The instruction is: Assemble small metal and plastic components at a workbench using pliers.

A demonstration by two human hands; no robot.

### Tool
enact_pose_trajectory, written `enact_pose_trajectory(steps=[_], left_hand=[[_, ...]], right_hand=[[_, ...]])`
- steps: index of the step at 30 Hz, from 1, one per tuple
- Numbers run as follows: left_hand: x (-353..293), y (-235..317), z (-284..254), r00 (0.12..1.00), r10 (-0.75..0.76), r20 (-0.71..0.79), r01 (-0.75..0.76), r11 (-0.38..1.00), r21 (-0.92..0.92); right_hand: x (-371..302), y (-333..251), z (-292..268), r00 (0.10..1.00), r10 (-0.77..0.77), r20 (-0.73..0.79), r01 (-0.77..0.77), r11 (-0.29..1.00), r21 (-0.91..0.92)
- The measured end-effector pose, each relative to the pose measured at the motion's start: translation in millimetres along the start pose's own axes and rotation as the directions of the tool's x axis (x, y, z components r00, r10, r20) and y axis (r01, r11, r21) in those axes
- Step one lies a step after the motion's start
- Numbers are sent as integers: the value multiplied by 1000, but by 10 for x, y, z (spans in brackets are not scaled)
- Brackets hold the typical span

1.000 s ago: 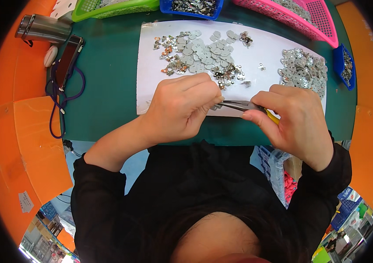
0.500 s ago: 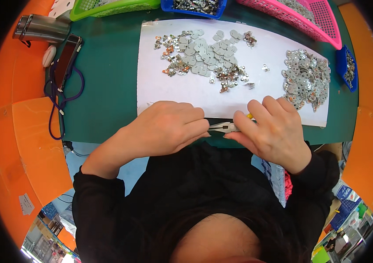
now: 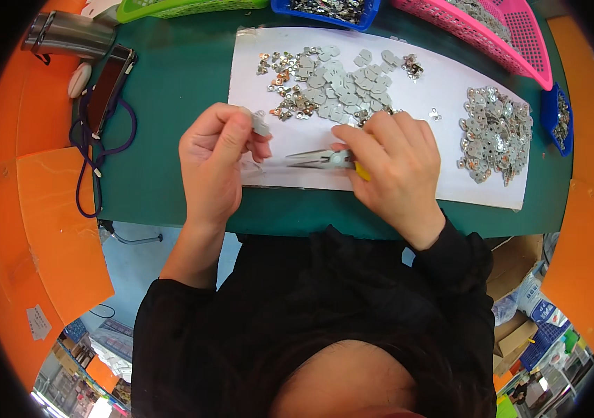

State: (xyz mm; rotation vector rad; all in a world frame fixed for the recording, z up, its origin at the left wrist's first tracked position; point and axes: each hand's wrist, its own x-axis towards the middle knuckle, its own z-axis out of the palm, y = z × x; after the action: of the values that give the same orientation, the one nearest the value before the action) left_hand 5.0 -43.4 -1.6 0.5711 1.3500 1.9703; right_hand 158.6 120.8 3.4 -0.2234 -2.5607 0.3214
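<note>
Pliers (image 3: 318, 159) sit in my right hand (image 3: 394, 167), tips near-closed, gripping nothing I can see. Left hand (image 3: 217, 157) pinches a small metal tab (image 3: 261, 125) above the white sheet (image 3: 450, 90). I'd steady the tab, bite square, squeeze slowly.

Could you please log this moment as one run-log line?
left hand: pinches small metal part | right hand: grips pliers | white sheet: loose metal parts
</note>
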Motion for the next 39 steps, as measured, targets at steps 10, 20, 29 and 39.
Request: enact_pose_trajectory(steps=[10,20,29,39], left_hand=[[20,-56,-96,977,53,-206,-78,990,-114],[-5,-102,-116,981,77,-179,-80,997,-9],[-135,-114,-15,969,86,231,-184,876,447],[-116,-204,-98,982,174,-76,-176,984,-17]], right_hand=[[269,-78,378,995,-91,44,96,987,-126],[236,58,-49,996,90,21,-92,993,71],[82,173,-201,965,244,92,-256,954,154],[-36,-9,-33,994,24,104,-18,998,-55]])
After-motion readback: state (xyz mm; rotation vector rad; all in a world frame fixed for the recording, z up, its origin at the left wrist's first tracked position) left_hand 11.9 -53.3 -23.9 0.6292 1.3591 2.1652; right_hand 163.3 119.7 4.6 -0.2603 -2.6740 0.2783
